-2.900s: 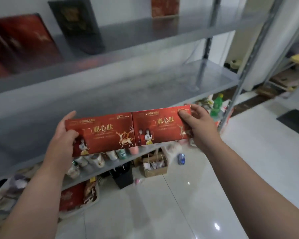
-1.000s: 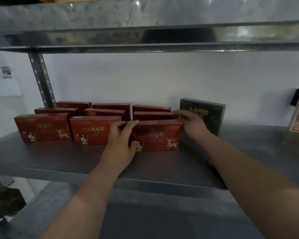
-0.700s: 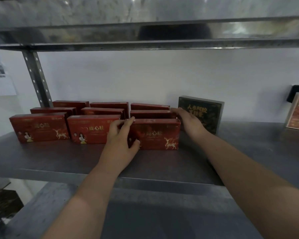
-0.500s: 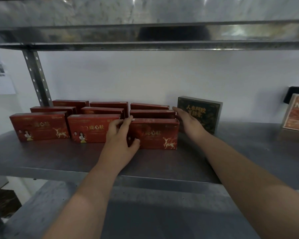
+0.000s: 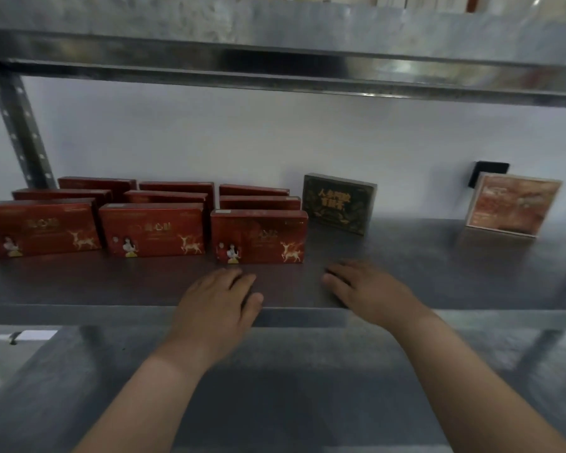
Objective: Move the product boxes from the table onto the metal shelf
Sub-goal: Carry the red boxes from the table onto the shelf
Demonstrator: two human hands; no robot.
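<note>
Several red product boxes with gold deer stand upright in rows on the metal shelf. The front row holds three: a left box, a middle box and a right box. More red boxes stand behind them. My left hand hovers over the shelf's front edge below the right box, fingers relaxed, holding nothing. My right hand is beside it to the right, also empty and apart from the boxes.
A dark box with gold lettering stands right of the red boxes. An orange-red box leans at the far right. Another shelf board hangs above, a lower one lies under my arms. An upright post is at the left.
Both hands have let go of the front right red box and drawn back toward the shelf's front edge. The box stays standing in the front row.
</note>
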